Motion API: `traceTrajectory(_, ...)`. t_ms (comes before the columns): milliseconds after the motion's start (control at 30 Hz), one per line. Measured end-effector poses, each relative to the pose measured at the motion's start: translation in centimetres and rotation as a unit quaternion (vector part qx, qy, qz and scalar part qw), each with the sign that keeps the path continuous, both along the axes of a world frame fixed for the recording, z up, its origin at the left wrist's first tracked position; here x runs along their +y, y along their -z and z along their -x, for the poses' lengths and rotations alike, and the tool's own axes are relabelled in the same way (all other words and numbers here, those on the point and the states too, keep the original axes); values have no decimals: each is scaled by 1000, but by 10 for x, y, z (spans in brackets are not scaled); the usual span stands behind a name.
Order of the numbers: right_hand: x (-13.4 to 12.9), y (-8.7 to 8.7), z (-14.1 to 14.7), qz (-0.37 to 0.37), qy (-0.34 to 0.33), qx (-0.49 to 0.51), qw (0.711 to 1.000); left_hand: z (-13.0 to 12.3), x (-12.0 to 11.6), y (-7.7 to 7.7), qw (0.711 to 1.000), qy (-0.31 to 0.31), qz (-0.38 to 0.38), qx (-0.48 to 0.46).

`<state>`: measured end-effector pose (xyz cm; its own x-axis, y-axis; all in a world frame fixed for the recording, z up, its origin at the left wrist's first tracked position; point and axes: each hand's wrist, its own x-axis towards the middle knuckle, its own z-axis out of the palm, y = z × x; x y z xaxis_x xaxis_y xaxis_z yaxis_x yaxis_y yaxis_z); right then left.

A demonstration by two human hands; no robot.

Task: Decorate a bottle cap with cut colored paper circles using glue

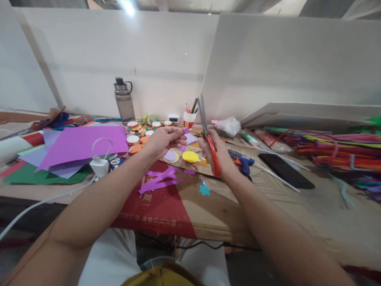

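Observation:
My left hand (163, 142) pinches a small piece of purple paper (186, 131) between thumb and fingertips. In my right hand (222, 153) is a pair of scissors (212, 153) with red handles, its blades pointing up and slightly parted. The blades are close to the purple piece but apart from it. Beneath the hands lie a yellow disc (190, 157) and a pale lilac disc (170, 155). Nearer to me are several purple paper strips (159, 182) and a teal star-shaped cutout (204, 189).
Purple sheets (86, 145) and a white charger (100, 166) lie left. Behind stand a bottle (124, 101) and a pen cup (189, 118). To the right are a blue glue gun (245, 165), a black phone (285, 171) and colourful pipe cleaners (351, 153).

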<state>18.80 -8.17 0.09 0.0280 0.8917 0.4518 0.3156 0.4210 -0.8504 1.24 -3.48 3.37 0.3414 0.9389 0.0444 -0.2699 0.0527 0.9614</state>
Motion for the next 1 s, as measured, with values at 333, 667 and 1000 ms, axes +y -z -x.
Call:
traceTrajectory(333, -2, 3, 5, 8, -36, -12, 999, -2, 0, 6, 999, -13, -35, -19)
traceTrajectory(667, -9, -5, 4, 22, -60, -128, 990, 3, 4, 1, 997, -27, -14, -64)
traceTrajectory(1000, -5, 1, 4, 28, -77, -68, 994, 0, 0, 0, 998, -27, -8, -53)
